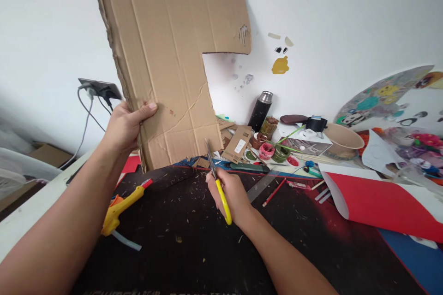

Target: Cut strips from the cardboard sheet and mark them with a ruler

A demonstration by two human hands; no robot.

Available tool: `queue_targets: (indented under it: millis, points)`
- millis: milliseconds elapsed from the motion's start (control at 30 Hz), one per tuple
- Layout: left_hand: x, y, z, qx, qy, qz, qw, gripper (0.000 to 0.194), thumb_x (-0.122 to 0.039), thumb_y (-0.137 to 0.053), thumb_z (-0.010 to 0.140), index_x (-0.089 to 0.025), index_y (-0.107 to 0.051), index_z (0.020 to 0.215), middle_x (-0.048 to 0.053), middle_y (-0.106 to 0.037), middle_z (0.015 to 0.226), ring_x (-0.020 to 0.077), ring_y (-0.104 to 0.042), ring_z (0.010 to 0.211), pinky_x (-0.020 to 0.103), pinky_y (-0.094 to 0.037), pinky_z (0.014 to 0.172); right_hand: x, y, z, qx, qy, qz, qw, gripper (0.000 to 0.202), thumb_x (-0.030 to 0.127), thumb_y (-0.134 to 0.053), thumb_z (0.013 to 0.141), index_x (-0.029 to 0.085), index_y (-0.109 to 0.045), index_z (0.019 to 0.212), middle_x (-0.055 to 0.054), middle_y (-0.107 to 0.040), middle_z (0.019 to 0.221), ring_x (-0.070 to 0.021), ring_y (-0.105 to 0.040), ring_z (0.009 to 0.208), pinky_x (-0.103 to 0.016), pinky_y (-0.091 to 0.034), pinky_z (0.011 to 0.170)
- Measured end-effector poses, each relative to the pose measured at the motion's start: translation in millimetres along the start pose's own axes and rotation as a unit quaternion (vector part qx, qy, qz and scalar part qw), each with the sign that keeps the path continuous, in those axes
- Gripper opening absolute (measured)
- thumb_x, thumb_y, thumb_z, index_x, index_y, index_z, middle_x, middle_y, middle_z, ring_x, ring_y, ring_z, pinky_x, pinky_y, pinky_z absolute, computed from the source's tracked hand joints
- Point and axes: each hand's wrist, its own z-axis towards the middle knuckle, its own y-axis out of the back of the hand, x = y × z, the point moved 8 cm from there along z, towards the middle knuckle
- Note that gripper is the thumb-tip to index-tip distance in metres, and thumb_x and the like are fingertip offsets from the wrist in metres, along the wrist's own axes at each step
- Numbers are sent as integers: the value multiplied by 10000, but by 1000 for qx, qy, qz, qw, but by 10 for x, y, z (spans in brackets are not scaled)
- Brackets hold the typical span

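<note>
My left hand [126, 124] grips the left edge of a large piece of corrugated cardboard [169, 55], thumb on its face, holding it upright above the desk. The cardboard has a notch cut from its right side, torn spots near its right edge and a curved crease low down. In my right hand [230, 193] is a pair of scissors [223, 200] with yellow handles. The blades point up at the cardboard's lower right edge; whether they touch it I cannot tell. Below the cardboard lies a yellow glue gun [121, 209] with a glue stick protruding.
A dark mat [166, 249] with scraps covers the desk. Behind it stand a black thermos [260, 111], paint jars [266, 150] and cardboard offcuts [238, 142]. Red paper [384, 200] lies at right, a red pencil [274, 192] nearer the middle. A socket with cables [98, 87] is at left.
</note>
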Motion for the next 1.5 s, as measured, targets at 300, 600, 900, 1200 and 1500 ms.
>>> queue_targets:
  millis: [300, 600, 900, 1200, 1500]
  points:
    - [3, -3, -1, -5, 4, 4, 1000, 403, -273, -1002, 475, -179, -701, 726, 4, -717, 644, 155, -666, 519, 245, -583, 501, 6, 37, 27, -22, 12, -56, 998, 275, 363, -542, 1028, 241, -579, 785, 3, -584, 606, -159, -530, 542, -253, -376, 555]
    - [-10, -26, -36, -2, 10, 1, 1000, 410, -299, -1023, 456, -194, -717, 708, 1, -739, 656, 150, -669, 510, 251, -593, 489, 10, 34, 8, -6, 6, -21, 1000, 299, 449, -560, 1049, 249, -597, 829, 2, -602, 613, -167, -579, 519, -246, -392, 522]
    - [-14, -16, -37, -4, 13, 7, 1000, 461, -307, -1035, 432, -180, -718, 742, -1, -745, 661, 157, -694, 532, 248, -608, 498, -83, 1, 14, 23, 9, 29, 999, 364, 594, -688, 997, 232, -720, 990, -25, -757, 764, -191, -754, 654, -241, -529, 618]
    - [-95, -23, -77, -24, 11, 23, 999, 461, -290, -1016, 407, -164, -730, 746, 4, -743, 672, 152, -678, 539, 234, -580, 481, 24, 35, 29, 59, 34, 40, 997, 655, 760, -773, 870, 175, -760, 1164, -3, -704, 686, -170, -670, 594, -257, -486, 631]
    - [-161, -30, -155, -30, 10, 37, 999, 477, -309, -1020, 400, -163, -737, 755, -9, -738, 674, 142, -679, 540, 215, -588, 485, 3, 23, 19, 73, 40, 85, 993, 712, 791, -770, 852, 177, -752, 1213, -27, -753, 766, -208, -749, 702, -273, -533, 675]
